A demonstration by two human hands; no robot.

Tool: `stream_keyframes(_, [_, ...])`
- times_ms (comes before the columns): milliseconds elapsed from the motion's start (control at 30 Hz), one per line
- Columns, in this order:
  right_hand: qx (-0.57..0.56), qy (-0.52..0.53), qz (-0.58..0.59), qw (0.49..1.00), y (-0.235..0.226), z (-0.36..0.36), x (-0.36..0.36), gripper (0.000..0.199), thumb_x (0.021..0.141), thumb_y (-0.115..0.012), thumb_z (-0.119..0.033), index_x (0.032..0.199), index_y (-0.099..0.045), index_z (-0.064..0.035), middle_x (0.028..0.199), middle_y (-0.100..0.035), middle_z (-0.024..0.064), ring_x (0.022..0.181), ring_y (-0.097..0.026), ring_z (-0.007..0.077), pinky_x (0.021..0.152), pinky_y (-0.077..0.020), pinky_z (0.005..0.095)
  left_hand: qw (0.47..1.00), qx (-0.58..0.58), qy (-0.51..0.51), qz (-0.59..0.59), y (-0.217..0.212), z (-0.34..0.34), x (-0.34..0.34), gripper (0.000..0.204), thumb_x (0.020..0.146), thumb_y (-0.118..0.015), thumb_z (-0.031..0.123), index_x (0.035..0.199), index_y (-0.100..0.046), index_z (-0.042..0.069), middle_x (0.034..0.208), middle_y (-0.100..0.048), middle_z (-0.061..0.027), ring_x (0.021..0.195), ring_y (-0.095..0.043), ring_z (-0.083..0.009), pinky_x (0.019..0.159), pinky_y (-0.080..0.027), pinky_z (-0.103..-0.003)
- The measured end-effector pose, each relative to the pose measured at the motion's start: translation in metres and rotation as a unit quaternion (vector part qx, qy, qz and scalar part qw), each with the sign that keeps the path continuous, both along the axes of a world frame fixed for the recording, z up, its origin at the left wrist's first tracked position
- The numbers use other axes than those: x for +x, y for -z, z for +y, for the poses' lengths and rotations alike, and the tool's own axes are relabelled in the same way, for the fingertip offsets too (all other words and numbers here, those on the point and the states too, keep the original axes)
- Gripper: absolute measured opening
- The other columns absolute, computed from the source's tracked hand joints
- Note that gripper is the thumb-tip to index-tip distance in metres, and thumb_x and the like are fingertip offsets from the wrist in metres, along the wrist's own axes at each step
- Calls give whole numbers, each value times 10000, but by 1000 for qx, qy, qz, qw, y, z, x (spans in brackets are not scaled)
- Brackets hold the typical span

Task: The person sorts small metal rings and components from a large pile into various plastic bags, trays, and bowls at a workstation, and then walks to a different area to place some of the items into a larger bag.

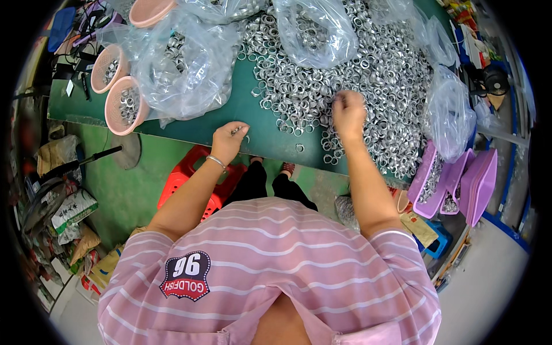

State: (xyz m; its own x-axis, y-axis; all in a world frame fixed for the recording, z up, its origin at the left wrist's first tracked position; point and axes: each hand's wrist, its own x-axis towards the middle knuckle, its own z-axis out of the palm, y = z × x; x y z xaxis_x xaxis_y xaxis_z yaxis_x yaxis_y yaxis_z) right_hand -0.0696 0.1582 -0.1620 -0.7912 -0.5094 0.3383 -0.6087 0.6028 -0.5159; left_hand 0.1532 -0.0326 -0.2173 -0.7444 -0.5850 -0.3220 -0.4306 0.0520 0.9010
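A broad heap of silvery metal rings (385, 86) is spread over the green table (198, 127). My left hand (227, 142), a bangle on its wrist, is closed in a pinch at the near table edge. Small metal rings (236, 130) show at its fingertips. Over the near part of the heap, my right hand (349, 118) reaches down with its fingers curled together. Its fingertips are dark and slightly blurred, so what they hold is hidden. One loose ring (299, 148) lies apart on the tabletop between my hands.
Pink baskets (122, 123) with rings stand at the left edge, beside a clear plastic bag (190, 86) of rings. Another clear bag (339, 34) rests on the heap. Purple bins (422, 178) hang at the right edge. A red stool (187, 172) stands below the table.
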Motion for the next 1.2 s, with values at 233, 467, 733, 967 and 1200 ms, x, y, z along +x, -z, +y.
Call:
stream_keyframes(233, [164, 89, 46, 981, 23, 30, -84, 275, 723, -539, -38, 995, -576, -49, 965, -522, 133, 893, -496, 312, 790, -410, 374, 809, 557, -101, 158, -34, -16, 7, 188, 871, -493, 242, 810, -522, 67, 646, -430, -5, 470, -338, -62, 357, -224, -165])
stream_keyframes(467, [166, 22, 64, 984, 23, 40, -91, 137, 663, -635, -63, 753, -542, -17, 829, -524, 147, 780, -510, 330, 690, -415, 392, 856, 490, -139, 86, -40, -20, 4, 164, 821, -571, 193, 819, -521, 37, 641, -438, -2, 456, -330, -52, 369, -218, -175])
stream_keyframes(733, [5, -55, -96, 994, -6, 5, -8, 128, 738, -628, -119, 763, -565, -11, 863, -555, 126, 740, -530, 276, 671, -429, 341, 996, 10, 17, -93, -21, -18, 14, 167, 701, -682, 148, 750, -648, -8, 678, -612, -67, 567, -541, -132, 551, -453, -256])
stream_keyframes(967, [22, -252, -27, 967, 13, -25, 89, 147, 625, -679, -107, 689, -563, -44, 851, -544, 79, 774, -500, 262, 656, -398, 359, 973, -200, 93, -68, -12, 7, 6, 143, 671, -670, 135, 741, -625, 19, 708, -593, -141, 652, -568, -280, 634, -463, -347])
stream_keyframes(1200, [63, -174, -1, 983, 26, -34, 95, 200, 635, -661, -83, 787, -535, -57, 809, -538, 71, 761, -502, 263, 662, -379, 363, 975, -203, 71, -50, -9, 10, -5, 117, 694, -648, 119, 749, -621, 20, 681, -587, -131, 627, -568, -265, 610, -460, -334])
